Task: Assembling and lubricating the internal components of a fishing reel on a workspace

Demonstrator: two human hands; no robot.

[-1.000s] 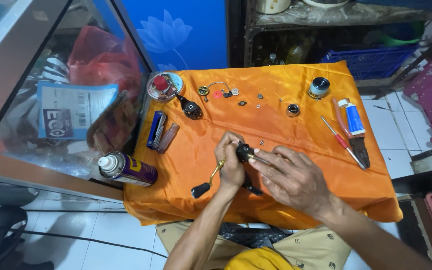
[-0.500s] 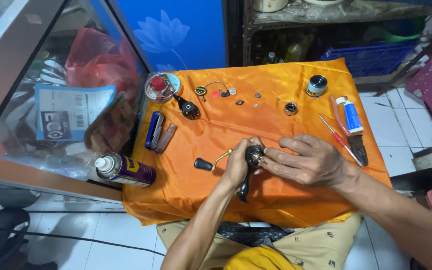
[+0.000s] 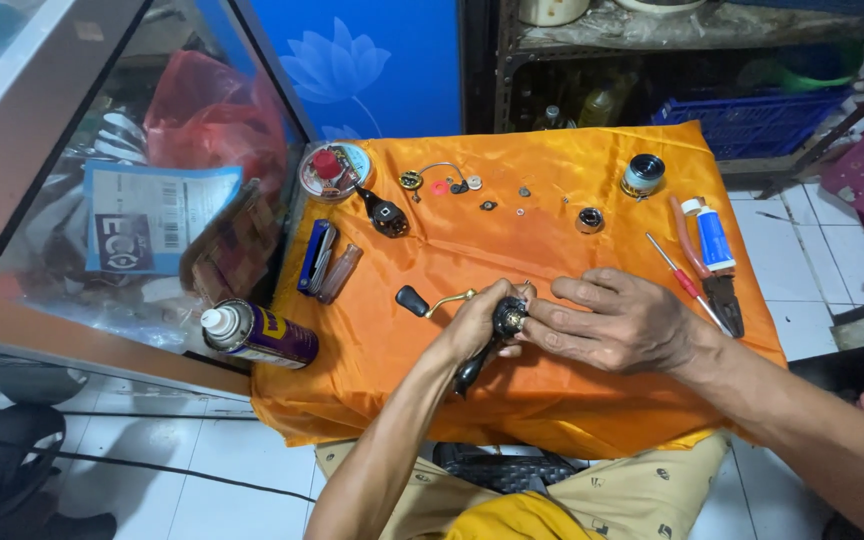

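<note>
Both hands meet over the middle of an orange cloth (image 3: pixel 512 215) that covers a small table. My left hand (image 3: pixel 479 320) grips a black fishing reel body (image 3: pixel 508 318), whose foot points down toward me. A gold crank arm with a black knob (image 3: pixel 414 300) sticks out to the left of that hand. My right hand (image 3: pixel 620 322) pinches the right side of the reel body with its fingertips.
On the cloth lie a round tin (image 3: pixel 332 171), a black part (image 3: pixel 386 216), a wire bail (image 3: pixel 432 176), small washers (image 3: pixel 488 205), a spool (image 3: pixel 643 174), a ring (image 3: pixel 589 219), a blue tube (image 3: pixel 714 238), a red screwdriver (image 3: pixel 683 281), pliers (image 3: pixel 722 291), a blue case (image 3: pixel 316 257). A spray can (image 3: pixel 257 334) lies at the left edge.
The reel and both hands have shifted slightly up and right on the cloth. The crank knob swung from the lower left up to the left of my left hand.
</note>
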